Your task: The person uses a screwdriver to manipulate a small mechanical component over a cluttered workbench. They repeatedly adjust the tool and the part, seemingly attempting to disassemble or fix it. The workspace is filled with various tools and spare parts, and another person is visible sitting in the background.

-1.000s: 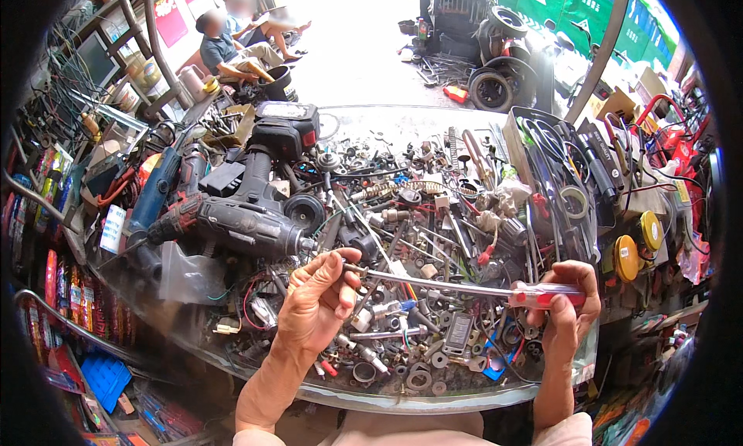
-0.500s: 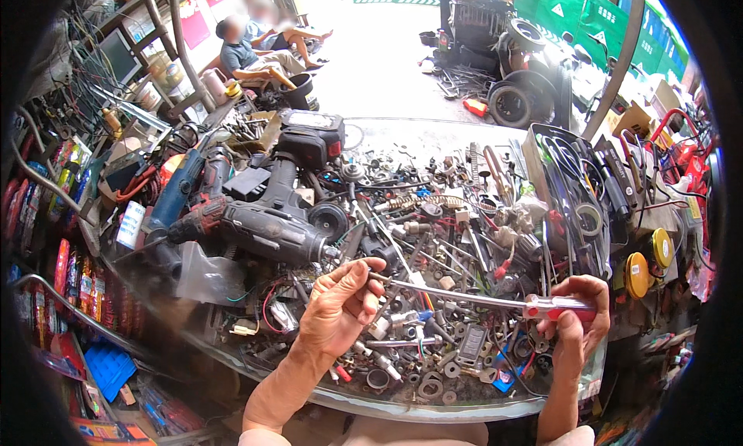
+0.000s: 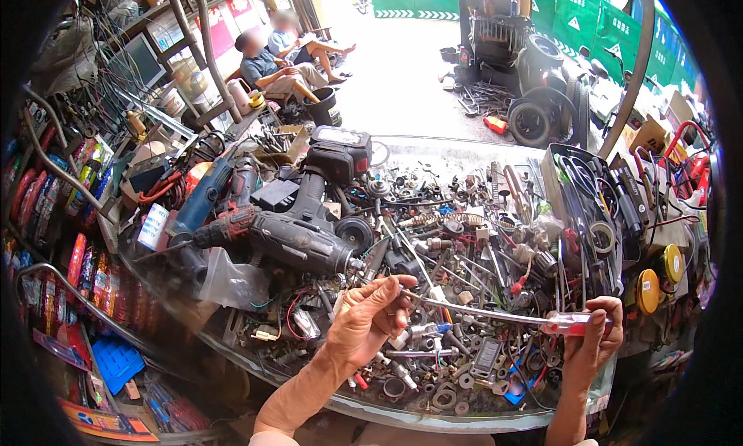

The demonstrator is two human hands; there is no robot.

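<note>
My right hand [image 3: 594, 345] is closed around the clear and red handle of a screwdriver [image 3: 495, 315]. The long metal shaft points left, roughly level, above a heap of small metal parts [image 3: 457, 368]. At the far end of the shaft, my left hand [image 3: 362, 326] pinches with thumb and index finger. A small dark piece shows by the tip, but whether it is separate from the shaft I cannot make out. The left hand's other fingers are loosely curled. Beyond that hand, a black cordless drill [image 3: 298, 241] lies on its side on the bench.
A blue power tool [image 3: 205, 194] and a white can [image 3: 153, 226] stand left of the drill. An open box of cables and tape [image 3: 592, 214] is at the right. The glass bench edge [image 3: 433, 421] curves close to me. Two people [image 3: 282, 63] sit in the background.
The whole view has shifted, so everything appears farther right and slightly lower. Both hands keep their hold, and the screwdriver stays nearly in the same place over the parts.
</note>
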